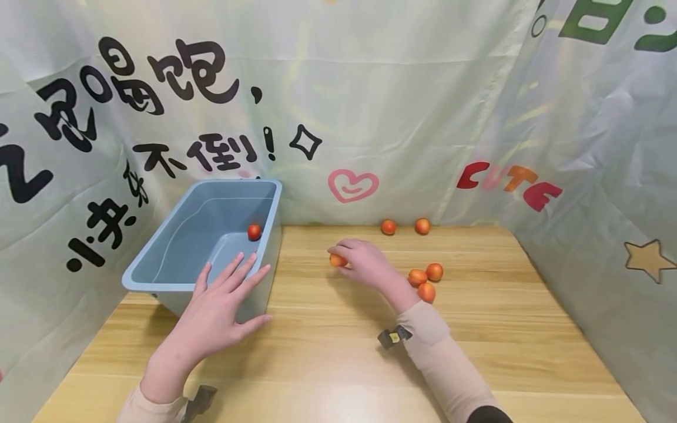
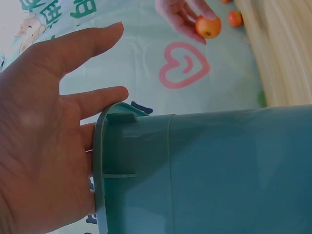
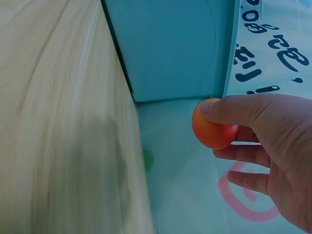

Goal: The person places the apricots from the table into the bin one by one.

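My right hand (image 1: pixel 370 267) pinches an orange-red cherry tomato (image 3: pixel 214 127) between thumb and fingers, above the table and to the right of the blue plastic bin (image 1: pixel 201 286). In the left wrist view the same tomato (image 2: pixel 208 27) shows at the fingertips. My left hand (image 1: pixel 219 317) is at the bin's near rim, fingers spread and fairly straight, the thumb pointing right. One red tomato (image 1: pixel 254 232) lies inside the bin, by its right wall. To the right of my right hand, three more tomatoes (image 1: pixel 417 277) sit close together near the wrist.
Two further tomatoes (image 1: pixel 388 227) lie at the back edge of the wooden table (image 1: pixel 328 358). Printed cloth (image 1: pixel 402 117) hangs behind the table and along both sides. The bin stands at the back left, close to the cloth.
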The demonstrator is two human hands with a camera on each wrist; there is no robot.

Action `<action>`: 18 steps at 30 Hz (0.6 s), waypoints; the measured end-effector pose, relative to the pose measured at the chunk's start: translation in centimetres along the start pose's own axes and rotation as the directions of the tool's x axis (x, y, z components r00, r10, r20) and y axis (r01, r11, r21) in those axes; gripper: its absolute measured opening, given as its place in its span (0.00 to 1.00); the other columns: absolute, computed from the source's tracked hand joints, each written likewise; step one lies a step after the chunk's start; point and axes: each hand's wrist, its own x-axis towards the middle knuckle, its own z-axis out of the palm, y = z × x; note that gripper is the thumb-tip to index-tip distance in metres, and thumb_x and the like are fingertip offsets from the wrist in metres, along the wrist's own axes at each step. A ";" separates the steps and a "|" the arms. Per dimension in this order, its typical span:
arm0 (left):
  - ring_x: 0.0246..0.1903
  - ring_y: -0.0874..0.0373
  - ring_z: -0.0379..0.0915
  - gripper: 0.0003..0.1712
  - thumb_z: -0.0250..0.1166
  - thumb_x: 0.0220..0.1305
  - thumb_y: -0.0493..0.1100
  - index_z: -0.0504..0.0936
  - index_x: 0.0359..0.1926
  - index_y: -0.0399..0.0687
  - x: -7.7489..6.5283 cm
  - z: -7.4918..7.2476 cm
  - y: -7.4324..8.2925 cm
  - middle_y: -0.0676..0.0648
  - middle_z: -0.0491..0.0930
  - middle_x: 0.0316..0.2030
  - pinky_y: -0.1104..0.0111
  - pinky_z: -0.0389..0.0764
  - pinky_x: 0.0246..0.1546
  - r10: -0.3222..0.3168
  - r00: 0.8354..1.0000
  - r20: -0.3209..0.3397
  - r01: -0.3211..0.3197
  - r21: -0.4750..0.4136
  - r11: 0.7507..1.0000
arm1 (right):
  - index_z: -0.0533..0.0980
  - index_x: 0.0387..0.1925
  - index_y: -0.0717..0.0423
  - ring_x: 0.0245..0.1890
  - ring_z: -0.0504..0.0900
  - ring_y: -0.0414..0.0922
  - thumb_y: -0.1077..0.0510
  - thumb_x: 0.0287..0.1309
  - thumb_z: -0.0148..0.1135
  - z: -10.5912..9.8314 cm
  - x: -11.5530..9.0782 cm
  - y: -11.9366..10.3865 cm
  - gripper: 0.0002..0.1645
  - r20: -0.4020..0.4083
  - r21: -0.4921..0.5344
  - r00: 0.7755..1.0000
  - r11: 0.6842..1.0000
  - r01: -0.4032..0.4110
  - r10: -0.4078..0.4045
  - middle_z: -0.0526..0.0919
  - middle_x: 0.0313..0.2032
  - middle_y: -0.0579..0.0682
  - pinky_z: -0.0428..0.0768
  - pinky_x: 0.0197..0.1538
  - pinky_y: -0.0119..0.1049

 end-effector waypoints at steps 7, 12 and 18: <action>0.73 0.44 0.55 0.50 0.69 0.51 0.67 0.62 0.73 0.64 0.1 0.0 0.0 0.46 0.61 0.73 0.33 0.47 0.66 0.006 1.000 -0.010 -0.006 0.003 1.000 | 0.80 0.52 0.51 0.47 0.84 0.47 0.56 0.54 0.70 0.2 1.4 -0.7 0.21 -0.017 -0.010 0.999 0.999 0.044 -0.044 0.84 0.47 0.49 0.80 0.54 0.42; 0.73 0.44 0.55 0.50 0.70 0.50 0.66 0.62 0.73 0.64 0.0 0.0 0.0 0.46 0.61 0.73 0.32 0.47 0.65 0.005 1.000 -0.012 -0.005 0.001 1.000 | 0.80 0.52 0.51 0.46 0.84 0.47 0.55 0.55 0.69 -0.1 2.5 -1.5 0.21 -0.030 -0.018 0.996 0.996 0.086 -0.086 0.84 0.47 0.49 0.81 0.53 0.41; 0.73 0.44 0.55 0.49 0.69 0.50 0.67 0.62 0.73 0.64 0.0 0.0 0.1 0.46 0.61 0.73 0.32 0.48 0.65 0.001 1.000 -0.005 -0.001 -0.001 1.000 | 0.79 0.54 0.50 0.48 0.82 0.46 0.54 0.57 0.68 -0.6 3.7 -2.3 0.22 -0.019 -0.021 0.996 0.996 0.087 -0.087 0.83 0.49 0.48 0.80 0.54 0.40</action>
